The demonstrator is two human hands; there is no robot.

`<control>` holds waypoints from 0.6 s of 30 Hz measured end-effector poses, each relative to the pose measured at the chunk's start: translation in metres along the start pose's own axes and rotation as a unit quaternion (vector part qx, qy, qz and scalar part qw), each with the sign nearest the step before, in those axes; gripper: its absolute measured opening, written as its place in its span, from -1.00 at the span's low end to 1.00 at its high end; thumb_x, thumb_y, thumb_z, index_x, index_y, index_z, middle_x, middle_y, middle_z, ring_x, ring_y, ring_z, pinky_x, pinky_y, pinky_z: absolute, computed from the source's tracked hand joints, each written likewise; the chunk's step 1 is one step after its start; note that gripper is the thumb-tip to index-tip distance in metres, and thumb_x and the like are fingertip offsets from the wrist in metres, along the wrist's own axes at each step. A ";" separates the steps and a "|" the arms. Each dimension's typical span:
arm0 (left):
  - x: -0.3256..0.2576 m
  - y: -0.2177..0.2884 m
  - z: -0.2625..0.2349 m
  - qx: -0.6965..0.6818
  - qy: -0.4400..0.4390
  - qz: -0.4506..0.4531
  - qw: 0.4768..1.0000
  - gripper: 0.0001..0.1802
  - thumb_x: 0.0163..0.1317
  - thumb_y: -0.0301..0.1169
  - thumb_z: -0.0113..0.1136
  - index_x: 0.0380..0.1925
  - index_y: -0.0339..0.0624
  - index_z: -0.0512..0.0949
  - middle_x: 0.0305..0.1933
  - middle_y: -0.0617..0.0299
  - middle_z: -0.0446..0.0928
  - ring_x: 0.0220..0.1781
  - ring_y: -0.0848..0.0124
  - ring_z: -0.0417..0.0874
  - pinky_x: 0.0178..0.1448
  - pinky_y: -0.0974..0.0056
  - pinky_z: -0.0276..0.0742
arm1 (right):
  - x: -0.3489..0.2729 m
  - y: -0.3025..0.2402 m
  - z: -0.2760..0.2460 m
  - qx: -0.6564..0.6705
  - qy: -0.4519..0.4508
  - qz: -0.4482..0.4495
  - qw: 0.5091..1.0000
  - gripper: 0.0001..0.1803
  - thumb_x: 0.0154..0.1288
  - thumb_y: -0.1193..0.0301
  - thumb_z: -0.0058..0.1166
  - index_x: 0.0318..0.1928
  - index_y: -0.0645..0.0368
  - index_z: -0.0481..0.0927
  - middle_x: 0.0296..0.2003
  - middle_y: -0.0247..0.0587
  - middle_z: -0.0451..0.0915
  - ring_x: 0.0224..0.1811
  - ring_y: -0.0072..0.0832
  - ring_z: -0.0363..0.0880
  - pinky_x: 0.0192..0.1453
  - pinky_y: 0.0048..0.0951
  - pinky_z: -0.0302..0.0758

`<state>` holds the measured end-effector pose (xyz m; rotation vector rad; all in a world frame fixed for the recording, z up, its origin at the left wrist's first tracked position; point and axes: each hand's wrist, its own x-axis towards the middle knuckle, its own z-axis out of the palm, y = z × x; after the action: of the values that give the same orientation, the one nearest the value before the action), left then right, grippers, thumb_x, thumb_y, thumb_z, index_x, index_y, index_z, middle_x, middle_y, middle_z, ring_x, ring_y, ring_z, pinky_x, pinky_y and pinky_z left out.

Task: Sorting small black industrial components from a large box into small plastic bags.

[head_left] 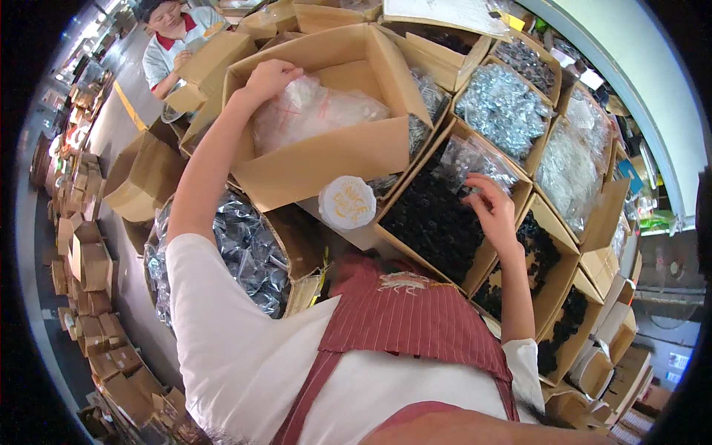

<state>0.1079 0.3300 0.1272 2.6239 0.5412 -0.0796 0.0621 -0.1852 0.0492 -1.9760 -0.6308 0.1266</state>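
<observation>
My left hand point(273, 78) reaches into a large open cardboard box point(326, 170), its fingers curled on a clear plastic bag point(326, 111) with red marks. Over a carton of small black parts point(430, 222), my right hand point(491, 208) has its fingers bent in toward the thumb. Clear packets point(478, 159) lie by those fingertips at the carton's far end; whether the fingers pinch anything small is too fine to see. A round white lid-like disc point(347, 202) with gold lettering sits between the two boxes.
Cartons of clear wrapped pieces point(500, 107) and black parts point(534, 252) stand on my right. A box of shiny wrapped pieces point(248, 252) is at my left. Far left, across an aisle, a person point(182, 44) handles a box. Stacked cartons point(122, 363) line the left side.
</observation>
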 end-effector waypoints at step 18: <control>-0.091 0.103 -0.019 -0.434 -0.023 0.218 0.874 -0.66 0.44 -0.27 0.14 0.05 -0.25 0.64 -0.07 0.22 0.69 -0.07 0.48 0.69 -0.01 0.31 0.64 | 0.010 -0.039 0.006 0.111 -0.043 0.090 0.989 -0.74 0.51 0.44 0.03 0.11 0.25 0.59 -0.04 -0.28 0.66 -0.09 -0.49 0.71 0.04 -0.46 0.55</control>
<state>0.0631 0.2213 0.2010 1.7814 -0.0650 0.2026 0.0542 -0.1615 0.0814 -1.8160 -0.4709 0.3794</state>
